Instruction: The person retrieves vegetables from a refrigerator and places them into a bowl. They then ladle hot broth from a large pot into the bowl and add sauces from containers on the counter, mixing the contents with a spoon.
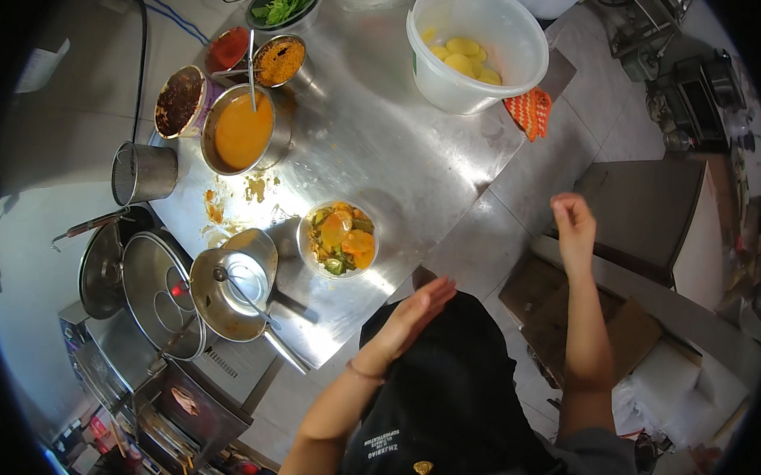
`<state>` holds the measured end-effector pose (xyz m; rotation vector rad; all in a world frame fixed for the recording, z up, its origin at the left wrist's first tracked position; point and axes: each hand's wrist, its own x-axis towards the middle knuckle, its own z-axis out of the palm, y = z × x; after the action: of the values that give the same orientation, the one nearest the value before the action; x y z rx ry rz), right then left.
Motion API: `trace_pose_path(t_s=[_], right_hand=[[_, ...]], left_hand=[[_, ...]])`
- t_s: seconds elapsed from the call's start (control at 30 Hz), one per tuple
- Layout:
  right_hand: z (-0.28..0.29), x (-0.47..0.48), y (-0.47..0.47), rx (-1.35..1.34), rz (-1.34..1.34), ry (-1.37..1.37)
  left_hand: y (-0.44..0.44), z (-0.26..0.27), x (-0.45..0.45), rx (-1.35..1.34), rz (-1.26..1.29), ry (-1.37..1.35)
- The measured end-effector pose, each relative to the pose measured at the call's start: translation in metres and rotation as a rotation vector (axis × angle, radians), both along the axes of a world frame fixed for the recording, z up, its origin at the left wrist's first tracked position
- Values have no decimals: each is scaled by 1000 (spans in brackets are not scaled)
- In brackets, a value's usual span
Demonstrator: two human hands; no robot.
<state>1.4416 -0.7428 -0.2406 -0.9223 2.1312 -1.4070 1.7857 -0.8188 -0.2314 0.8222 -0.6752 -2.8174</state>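
Note:
My left hand [419,309] is held in front of my black apron, near the edge of the steel table [384,155], its fingers extended and nothing in it. Out over the floor on the right, my right hand [574,223] is raised with its fingers curled; whether anything small is between them cannot be told. A clear round container [339,240] with sliced potato and green vegetables in orange sauce stands on the table, beyond my left hand. Left of it, a steel saucepan [209,294] with a ladle in it overlaps a steel bowl [262,251].
A steel pot of orange broth [242,133], a tub of dark paste [179,101] and a container of orange crumbs [278,61] stand at upper left. A white bucket [444,90] holds potato slices beside an orange patterned cloth [531,113]. Cardboard [568,316] lies low at right.

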Motion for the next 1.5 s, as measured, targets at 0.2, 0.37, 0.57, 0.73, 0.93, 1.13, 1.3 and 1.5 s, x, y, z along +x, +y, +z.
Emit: trace_pose_path(t_s=[0.2,0.37,0.57,0.73,0.93,1.13,1.3,1.5], right_hand=[[-13,57,-4,213,235,313],[-28,65,-93,272,422,533],[-38,55,-114,409,539,653],[-33,37,-53,369,420,568],[-51,37,-41,374,398,429],[-38,70,-102,390,485,449],[-51,52,-85,382,432,442],[-60,35,-42,332,191,-249]], left_hand=[[67,-17,119,-698,-278,-296],[130,-45,204,-189,217,-769],[178,-79,260,-275,178,-983],[267,-152,336,-214,261,-962],[258,-155,349,-206,139,-1048],[193,-123,310,-347,51,-1096],[194,-122,315,-334,55,-1049],[206,-123,321,-274,31,-1025]])
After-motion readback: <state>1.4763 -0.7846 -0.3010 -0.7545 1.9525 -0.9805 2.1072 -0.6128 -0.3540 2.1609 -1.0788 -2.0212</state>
